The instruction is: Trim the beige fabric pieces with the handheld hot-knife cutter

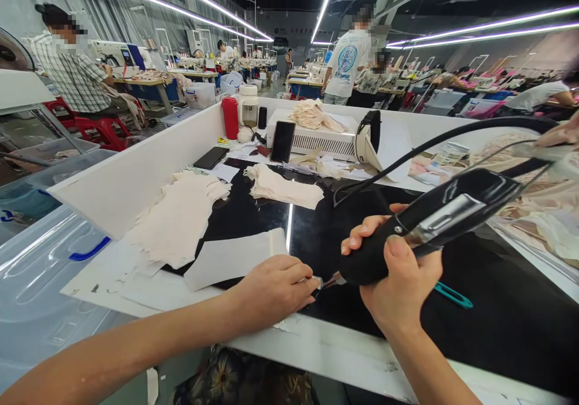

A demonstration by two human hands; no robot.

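Observation:
My right hand is wrapped round a black corded electric hand tool, whose narrow metal tip points left. The tool's exact kind is unclear. Just left of that tip, my left hand pinches a small pale piece, mostly hidden by the fingers. Behind my left hand lies a white cut panel with a yellowish strip. Farther back, a stack of cream fabric pieces sits at the left, and a smaller stack rests on the black tabletop.
A teal tool lies right of my right hand. Two phones, a red bottle and a white vented box stand at the back. A thick black cable arches rightward. Fabric heaps fill the right; co-workers are beyond.

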